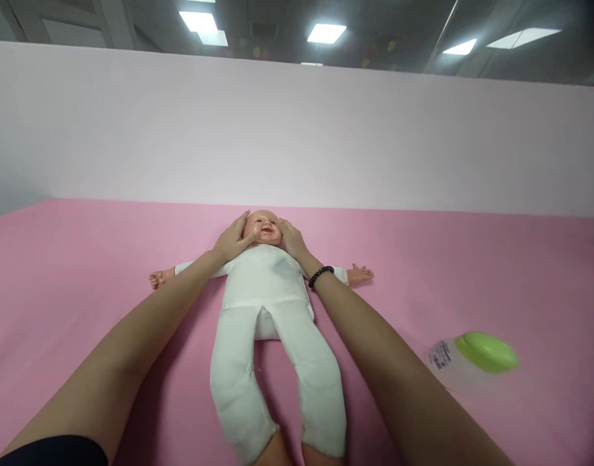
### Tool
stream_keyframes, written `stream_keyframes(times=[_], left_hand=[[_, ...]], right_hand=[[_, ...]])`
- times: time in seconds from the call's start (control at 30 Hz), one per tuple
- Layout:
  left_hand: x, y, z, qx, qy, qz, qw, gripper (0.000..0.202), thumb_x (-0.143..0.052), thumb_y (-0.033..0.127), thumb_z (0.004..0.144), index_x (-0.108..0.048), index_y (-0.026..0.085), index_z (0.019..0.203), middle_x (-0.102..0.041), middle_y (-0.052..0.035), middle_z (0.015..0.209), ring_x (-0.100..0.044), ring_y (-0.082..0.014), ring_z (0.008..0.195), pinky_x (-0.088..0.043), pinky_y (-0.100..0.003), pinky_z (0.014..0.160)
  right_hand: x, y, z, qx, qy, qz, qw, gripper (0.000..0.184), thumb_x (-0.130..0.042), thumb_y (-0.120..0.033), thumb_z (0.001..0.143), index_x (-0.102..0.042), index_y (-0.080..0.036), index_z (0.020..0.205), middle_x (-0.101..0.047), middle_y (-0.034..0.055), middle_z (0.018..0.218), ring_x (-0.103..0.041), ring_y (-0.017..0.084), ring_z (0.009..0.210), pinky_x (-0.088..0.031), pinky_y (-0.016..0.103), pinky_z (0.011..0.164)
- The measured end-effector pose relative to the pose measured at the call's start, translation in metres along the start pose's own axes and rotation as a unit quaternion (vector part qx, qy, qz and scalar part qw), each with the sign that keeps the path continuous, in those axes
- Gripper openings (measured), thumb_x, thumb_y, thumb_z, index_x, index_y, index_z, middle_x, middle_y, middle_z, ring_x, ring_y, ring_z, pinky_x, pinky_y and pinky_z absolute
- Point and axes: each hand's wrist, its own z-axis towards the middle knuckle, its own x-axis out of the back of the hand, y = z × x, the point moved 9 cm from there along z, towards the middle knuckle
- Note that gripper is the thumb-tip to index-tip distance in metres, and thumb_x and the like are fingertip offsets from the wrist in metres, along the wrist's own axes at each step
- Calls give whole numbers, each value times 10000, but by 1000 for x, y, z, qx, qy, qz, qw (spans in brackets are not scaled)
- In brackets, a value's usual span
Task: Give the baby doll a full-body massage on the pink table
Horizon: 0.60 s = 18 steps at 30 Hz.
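Note:
A baby doll (265,278) with a white cloth body lies face up on the pink surface, its arms spread to both sides and its legs toward me. My left hand (235,241) rests along the left side of the doll's head (263,226), fingers stretched out and thumb near its cheek. Against the other side of the head lies my right hand (293,239), its fingers extended too and pointing away from me. Both palms touch the head and frame the face. A dark beaded bracelet (320,275) circles my right wrist.
To the right of my right forearm lies a clear bottle (440,356) with a green cap (487,351), partly hidden by the arm. The pink padded surface (107,252) ends at a white upright panel (297,136). Behind that, glass reflects ceiling lights.

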Motion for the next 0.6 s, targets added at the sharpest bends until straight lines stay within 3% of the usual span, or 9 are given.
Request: stream_keyframes(times=[0.1,0.2,0.3,0.4,0.5,0.6], left_hand=[[17,8,-23,25,-4,147,989,771,-391,635,973,-329,176,1590,-445,-160,1582,-469,-345,1409,-382,-463,1130],[29,10,-50,49,-33,290,955,625,-318,534,1010,-516,149,1461,-571,-178,1454,-563,-348,1298,-426,-454,1057],[34,9,-78,52,-82,393,914,557,-268,455,1021,-670,122,1216,-677,-207,1242,-626,-362,1168,-433,-473,999],[48,6,-106,86,-81,435,893,554,-242,434,1018,-675,112,1144,-691,-226,1150,-638,-383,1112,-426,-502,966],[72,-5,-137,195,-41,416,888,590,-214,478,1013,-617,117,1248,-675,-250,1169,-639,-399,1090,-439,-521,918],[87,-6,-165,247,-19,382,890,589,-220,486,1010,-540,133,1357,-609,-272,1308,-570,-417,1218,-414,-563,976]], right_hand=[[38,-9,-22,-12,103,-186,977,546,-329,-599,1024,-691,-191,1051,-727,108,1115,-651,230,1071,-468,320,939],[71,-19,-51,-43,146,-317,936,541,-280,-506,1052,-693,-171,955,-734,129,982,-656,234,949,-447,296,817],[93,-32,-81,-52,165,-416,893,513,-280,-419,1053,-702,-147,946,-727,161,957,-652,249,890,-427,310,773],[101,-28,-112,-104,132,-480,861,469,-338,-373,1034,-716,-96,1008,-716,215,993,-665,287,916,-441,347,792],[98,-22,-144,-147,99,-517,837,522,-320,-374,1037,-709,-29,1080,-693,273,1068,-661,338,1024,-468,411,879],[88,-55,-169,-40,130,-567,812,492,-374,-335,1010,-625,-3,1273,-559,308,1378,-508,394,1313,-391,519,1070]])
